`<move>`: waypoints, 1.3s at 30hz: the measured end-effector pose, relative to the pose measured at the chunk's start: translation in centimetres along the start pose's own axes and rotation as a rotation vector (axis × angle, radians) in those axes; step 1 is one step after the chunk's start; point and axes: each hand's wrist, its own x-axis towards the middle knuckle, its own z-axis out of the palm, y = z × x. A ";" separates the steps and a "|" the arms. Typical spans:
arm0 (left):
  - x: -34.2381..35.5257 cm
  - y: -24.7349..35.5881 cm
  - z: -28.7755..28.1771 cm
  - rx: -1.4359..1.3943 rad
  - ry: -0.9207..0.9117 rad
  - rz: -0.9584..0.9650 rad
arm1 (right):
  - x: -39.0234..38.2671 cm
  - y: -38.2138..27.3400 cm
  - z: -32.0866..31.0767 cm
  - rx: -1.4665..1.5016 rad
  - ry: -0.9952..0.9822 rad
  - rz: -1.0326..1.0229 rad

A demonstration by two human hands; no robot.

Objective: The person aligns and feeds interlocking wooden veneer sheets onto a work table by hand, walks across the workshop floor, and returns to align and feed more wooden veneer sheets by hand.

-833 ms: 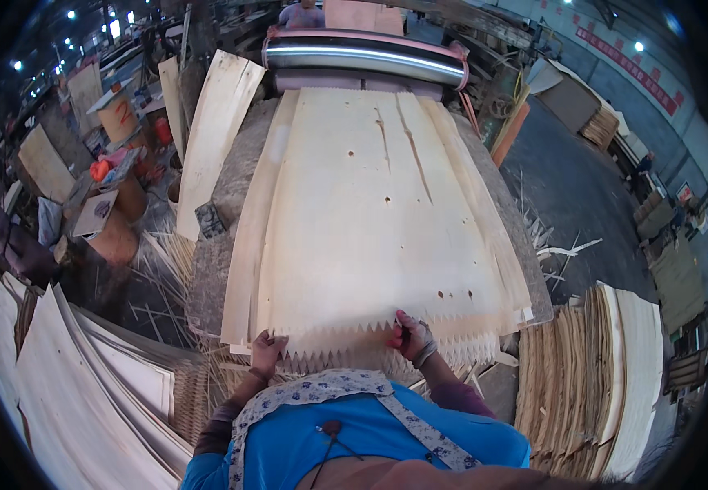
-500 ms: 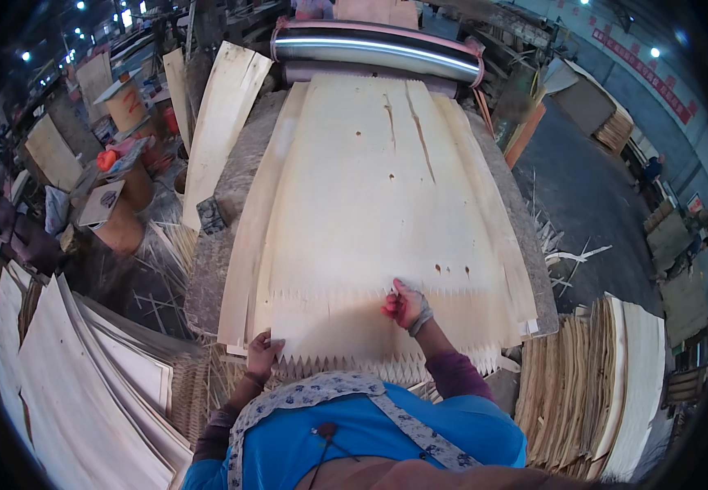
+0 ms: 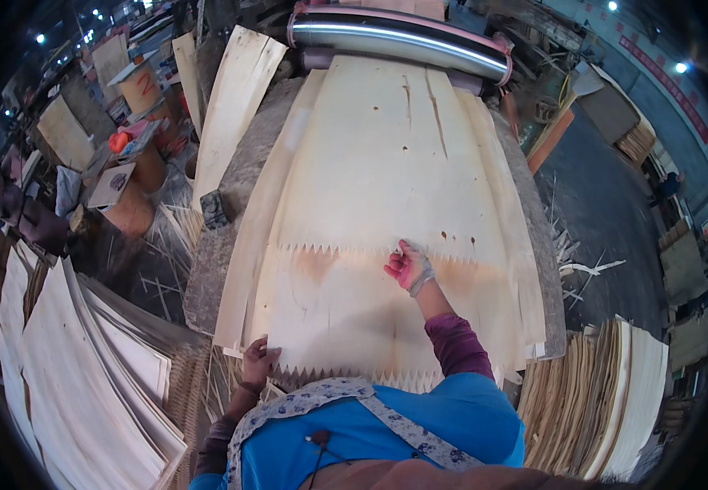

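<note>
A pale wood veneer sheet [image 3: 378,171] lies lengthwise on the worktable, reaching up to the metal roller. At its near end a zigzag seam runs across, where a nearer veneer sheet [image 3: 329,302] meets it. This nearer sheet has a toothed edge close to my body. My left hand [image 3: 258,362] grips that sheet's near left corner, thumb on top, the other fingers partly hidden. Over the seam, right of the middle, is my right hand [image 3: 409,269], with a pale wrap around palm and wrist. Its reddened fingers are curled closed; whatever they pinch cannot be made out.
Beyond the far end lies a shiny roller [image 3: 403,39]. Veneer stacks lean at my left [image 3: 93,384] and stand at my right [image 3: 591,400]. A dark block [image 3: 215,210] sits on the table's left edge. Brown drums [image 3: 129,208] and wood scraps are at left.
The veneer and its zigzag seam have shifted away from me, toward the roller. My right hand has moved forward with the seam; my left stays at the near corner. The view has tilted slightly.
</note>
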 end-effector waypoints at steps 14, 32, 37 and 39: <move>-0.6 1.1 0.4 0.097 -0.023 -0.042 | 1.6 2.9 0.9 -0.042 -0.102 -0.066; -4.8 11.9 3.9 -0.147 -0.252 -0.006 | -27.5 13.6 -4.9 -0.029 -0.370 0.521; -4.1 11.8 2.3 -0.172 -0.230 -0.009 | -24.2 14.4 -6.8 0.270 -0.314 0.338; -3.1 10.0 0.4 -0.150 -0.129 -0.041 | -23.1 13.5 -5.7 0.221 -0.306 0.351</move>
